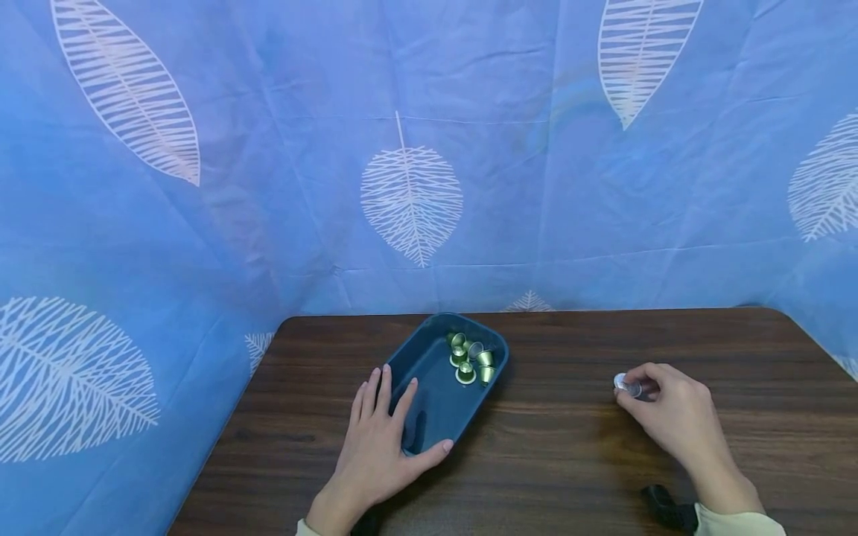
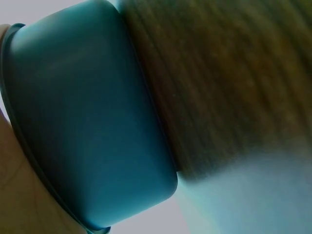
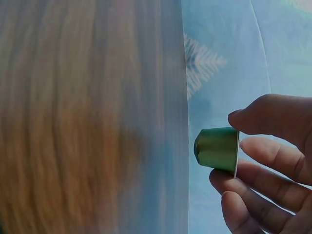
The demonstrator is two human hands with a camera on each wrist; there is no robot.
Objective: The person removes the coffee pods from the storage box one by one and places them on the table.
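Note:
A green coffee capsule (image 3: 218, 148) is pinched between the thumb and fingers of my right hand (image 1: 680, 417), above the right part of the table. In the head view that capsule (image 1: 623, 383) looks pale and silvery, its lid end partly covered by the fingers. My left hand (image 1: 377, 454) rests on the near left rim of a dark blue tray (image 1: 432, 409), fingers spread and fairly straight, the thumb at the near end. Several green capsules (image 1: 465, 373) lie grouped in the tray's far right part. In the left wrist view the tray's outer wall (image 2: 92, 112) fills the left side.
The dark wooden table (image 1: 556, 454) extends around the tray and under my right hand. A blue cloth (image 1: 496, 186) with white leaf prints hangs behind the table's far edge and along its left side. Beside the right sleeve sits a black device (image 1: 666, 508).

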